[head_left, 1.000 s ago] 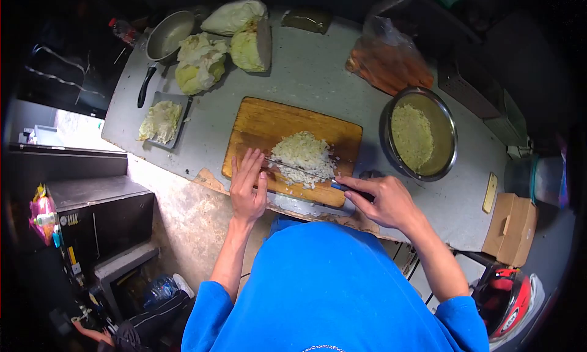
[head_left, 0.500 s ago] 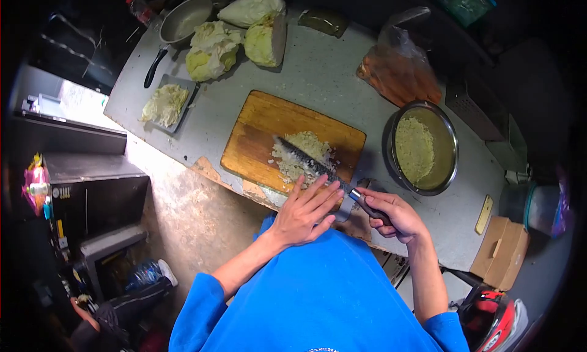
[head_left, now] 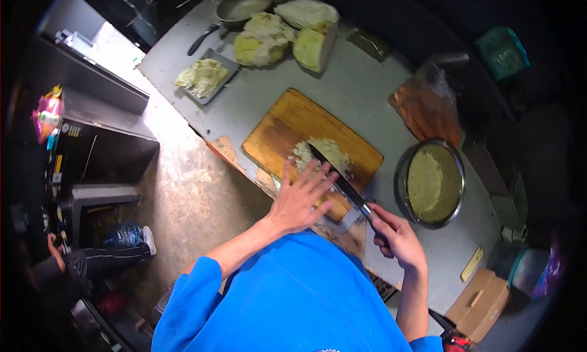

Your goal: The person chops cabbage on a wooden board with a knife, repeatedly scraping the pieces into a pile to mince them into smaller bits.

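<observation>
A wooden cutting board [head_left: 278,122] lies at an angle on the table, with a heap of finely chopped cabbage [head_left: 333,151] near its right half. My right hand [head_left: 400,236] is wrapped round the dark handle of a kitchen knife [head_left: 345,187]. The blade slants up and left across the near side of the heap. My left hand [head_left: 299,202] has its fingers spread at the board's near edge, beside the blade and over some cabbage bits. Whether its fingertips touch the blade is hard to make out.
At right stands a metal bowl [head_left: 457,196] of chopped cabbage, with a bag of carrots [head_left: 428,110] behind. Cabbage pieces [head_left: 263,46], a pan [head_left: 244,6], another knife [head_left: 203,39] and a tray [head_left: 227,64] sit far left. Another person's leg [head_left: 116,257] shows lower left.
The view has turned, so the table appears rotated. My left fingers have spread wider. The knife blade, earlier speckled with cabbage bits, now looks darker and narrower, tilted more on edge.
</observation>
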{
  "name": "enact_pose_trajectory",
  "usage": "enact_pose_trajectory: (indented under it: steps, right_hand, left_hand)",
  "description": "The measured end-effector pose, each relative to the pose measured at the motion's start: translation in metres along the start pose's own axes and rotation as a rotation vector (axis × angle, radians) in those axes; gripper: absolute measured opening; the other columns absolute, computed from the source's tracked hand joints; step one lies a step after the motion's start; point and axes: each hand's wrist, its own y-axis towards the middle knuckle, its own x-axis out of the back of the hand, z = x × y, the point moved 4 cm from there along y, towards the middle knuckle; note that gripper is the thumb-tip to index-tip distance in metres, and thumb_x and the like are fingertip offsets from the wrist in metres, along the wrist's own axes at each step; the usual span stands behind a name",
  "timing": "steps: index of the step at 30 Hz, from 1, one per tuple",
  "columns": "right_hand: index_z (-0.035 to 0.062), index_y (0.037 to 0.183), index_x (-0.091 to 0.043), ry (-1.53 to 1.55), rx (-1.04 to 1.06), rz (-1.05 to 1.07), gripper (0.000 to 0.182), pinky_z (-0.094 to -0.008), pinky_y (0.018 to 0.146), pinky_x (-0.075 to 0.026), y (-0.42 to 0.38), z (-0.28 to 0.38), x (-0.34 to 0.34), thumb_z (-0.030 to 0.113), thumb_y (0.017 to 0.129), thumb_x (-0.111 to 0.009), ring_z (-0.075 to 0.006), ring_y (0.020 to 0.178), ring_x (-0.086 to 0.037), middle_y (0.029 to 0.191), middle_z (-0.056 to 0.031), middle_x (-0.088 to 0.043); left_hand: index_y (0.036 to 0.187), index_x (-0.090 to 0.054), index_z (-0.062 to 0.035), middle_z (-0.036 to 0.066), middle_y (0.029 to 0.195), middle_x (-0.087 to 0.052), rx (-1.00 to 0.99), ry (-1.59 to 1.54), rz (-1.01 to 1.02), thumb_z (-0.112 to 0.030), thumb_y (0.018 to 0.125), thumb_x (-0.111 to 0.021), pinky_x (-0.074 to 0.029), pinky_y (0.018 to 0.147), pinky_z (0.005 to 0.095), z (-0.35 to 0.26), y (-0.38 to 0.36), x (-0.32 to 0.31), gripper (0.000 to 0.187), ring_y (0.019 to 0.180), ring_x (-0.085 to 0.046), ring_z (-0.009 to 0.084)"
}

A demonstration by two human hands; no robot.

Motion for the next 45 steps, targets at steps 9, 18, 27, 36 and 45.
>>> enact_pose_trajectory:
  steps: [9, 18, 27, 36, 45]
  right_hand:
    - [0.0103, 0.146, -0.059, -0.237, 0.082, 0.027, 0.047, -0.0206, 0.050, -0.035, 0.005, 0.009, 0.006, 0.028, 0.103, -0.067, -0.0031, 0.061, -0.047, 0.075, 0.0066, -0.054]
    - [0.0039, 0.144, -0.059, -0.168, 0.016, -0.036, 0.046, -0.0219, 0.045, -0.032, -0.005, 0.029, 0.012, 0.027, 0.105, -0.065, -0.0049, 0.056, -0.046, 0.074, 0.0046, -0.051]
    - [0.0015, 0.143, -0.060, -0.312, 0.122, -0.081, 0.048, -0.0226, 0.048, -0.037, -0.008, 0.028, 0.014, 0.030, 0.104, -0.066, -0.0058, 0.061, -0.051, 0.077, 0.0023, -0.056]
    - [0.0159, 0.142, -0.062, -1.136, 0.635, -0.355, 0.048, -0.0490, 0.067, -0.053, -0.031, 0.061, -0.016, 0.016, 0.094, -0.069, -0.0398, 0.075, -0.067, 0.086, -0.0168, -0.067]
    - [0.0208, 0.135, -0.069, -1.312, 0.665, -0.441, 0.058, -0.0434, 0.066, -0.054, -0.041, 0.045, -0.028, 0.000, 0.081, -0.064, -0.0271, 0.074, -0.061, 0.080, -0.0083, -0.056]
  left_hand:
    - [0.143, -0.060, -0.0069, 0.011, 0.144, -0.062, -0.317, -0.335, -0.414, -0.019, 0.097, -0.064, -0.024, 0.125, 0.0594, -0.014, -0.005, 0.015, 0.048, 0.138, -0.056, 0.0266]
    - [0.153, -0.050, -0.0115, 0.012, 0.160, -0.047, 0.013, -0.274, -0.455, -0.030, 0.102, -0.059, -0.018, 0.125, 0.0630, 0.028, -0.015, 0.027, 0.055, 0.152, -0.039, 0.0305]
    - [0.160, -0.034, -0.0015, 0.019, 0.166, -0.034, 0.217, -0.274, -0.466, -0.039, 0.105, -0.054, -0.015, 0.126, 0.0605, 0.030, -0.005, 0.006, 0.069, 0.156, -0.029, 0.0350]
    - [0.144, -0.057, -0.0052, 0.016, 0.149, -0.056, -0.186, -0.359, -0.306, -0.032, 0.099, -0.061, -0.017, 0.124, 0.0630, -0.068, 0.008, 0.042, 0.053, 0.148, -0.042, 0.0353]
    - [0.141, -0.058, 0.0012, 0.018, 0.148, -0.057, 0.055, -0.285, -0.292, -0.041, 0.103, -0.056, -0.012, 0.123, 0.0668, -0.035, -0.004, 0.041, 0.057, 0.145, -0.045, 0.0350]
